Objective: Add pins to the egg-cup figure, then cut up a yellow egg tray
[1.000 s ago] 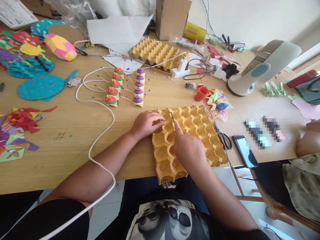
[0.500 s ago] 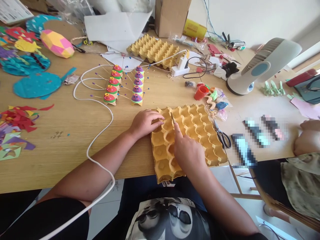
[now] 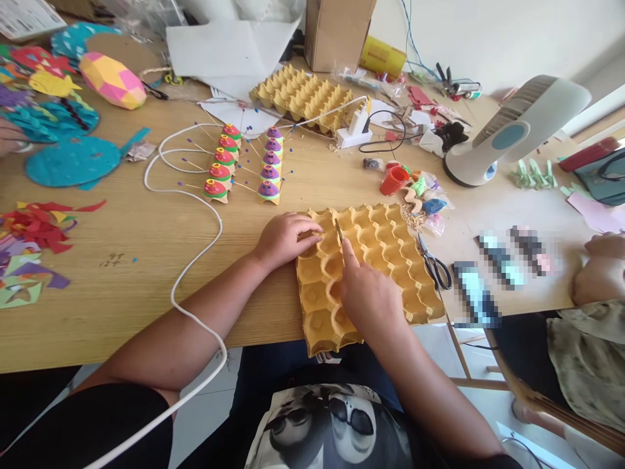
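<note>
Our half-open left hand (image 3: pixel 283 238) presses the near egg tray (image 3: pixel 390 254), one of two; our right hand (image 3: pixel 368 296) pinches one blade (image 3: pixel 337 230).

A yellow-orange cardboard egg tray (image 3: pixel 390 251) lies flat at the near edge of the counter (image 3: pixel 141 260), and its near corner hangs over that edge. A thin blade (image 3: pixel 338 230) stands tilted with its tip in the tray's far left part, between two rows of cells.
</note>
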`<act>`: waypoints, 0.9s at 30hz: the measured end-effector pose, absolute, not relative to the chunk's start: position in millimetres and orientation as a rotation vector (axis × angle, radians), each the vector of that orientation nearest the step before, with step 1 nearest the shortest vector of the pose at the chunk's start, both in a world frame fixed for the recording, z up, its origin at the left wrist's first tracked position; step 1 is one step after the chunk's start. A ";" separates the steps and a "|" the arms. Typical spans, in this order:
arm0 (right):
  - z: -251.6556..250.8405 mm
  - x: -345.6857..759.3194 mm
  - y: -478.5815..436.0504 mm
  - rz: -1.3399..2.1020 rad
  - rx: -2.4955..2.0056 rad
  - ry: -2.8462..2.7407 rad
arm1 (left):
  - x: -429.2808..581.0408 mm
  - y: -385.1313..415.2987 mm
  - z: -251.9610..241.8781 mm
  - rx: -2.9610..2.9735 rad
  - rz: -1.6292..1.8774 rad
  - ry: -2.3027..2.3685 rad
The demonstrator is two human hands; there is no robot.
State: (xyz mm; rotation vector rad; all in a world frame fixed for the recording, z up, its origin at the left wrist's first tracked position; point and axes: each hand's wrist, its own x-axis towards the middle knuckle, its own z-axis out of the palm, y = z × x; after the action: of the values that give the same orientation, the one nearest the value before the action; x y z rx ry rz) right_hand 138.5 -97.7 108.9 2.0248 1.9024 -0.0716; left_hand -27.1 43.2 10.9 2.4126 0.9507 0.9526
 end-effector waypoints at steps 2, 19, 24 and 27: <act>110.7 139.5 -111.5 -0.042 2.018 1.900 | -26.7 42.5 11.3 2.414 0.951 0.954; 112.9 148.5 -128.6 -0.045 2.017 1.926 | -27.6 43.4 11.5 2.426 0.957 0.975; 119.4 156.9 -130.1 -0.130 2.053 1.971 | -27.9 44.0 9.9 2.433 0.952 0.962; 122.6 165.8 -126.7 -0.116 2.138 1.980 | -27.6 44.9 8.3 2.429 0.954 0.959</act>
State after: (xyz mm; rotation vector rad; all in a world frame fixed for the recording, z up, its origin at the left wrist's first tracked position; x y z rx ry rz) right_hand 165.8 -126.7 122.6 2.1382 1.9798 -0.1165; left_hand -27.6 44.9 8.3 2.4292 0.9590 0.9536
